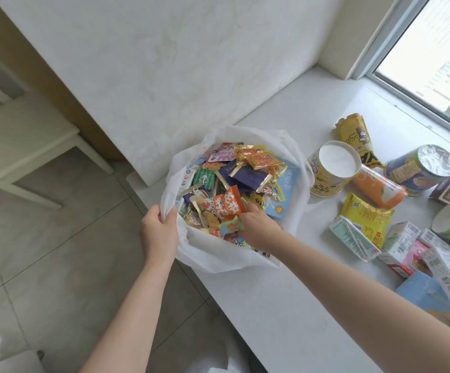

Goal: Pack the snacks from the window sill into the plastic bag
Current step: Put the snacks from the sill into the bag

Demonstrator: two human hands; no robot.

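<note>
Plastic bag (232, 254): thin, limp; rim is gripped by left hand (159, 230), kept open.
Right hand (257, 228): small packets (229, 208) are held inside the bag.
Remaining snacks (365, 215): light, crinkly, right of hands; best taken by edges.

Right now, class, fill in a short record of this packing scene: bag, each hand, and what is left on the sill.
bag: white plastic bag, open, nearly full of small wrapped snacks
left hand: grips bag rim
right hand: inside bag, on the snacks; its grip is hidden
left on sill: yellow paper cup, green-purple tub, yellow packet, cartons
</note>
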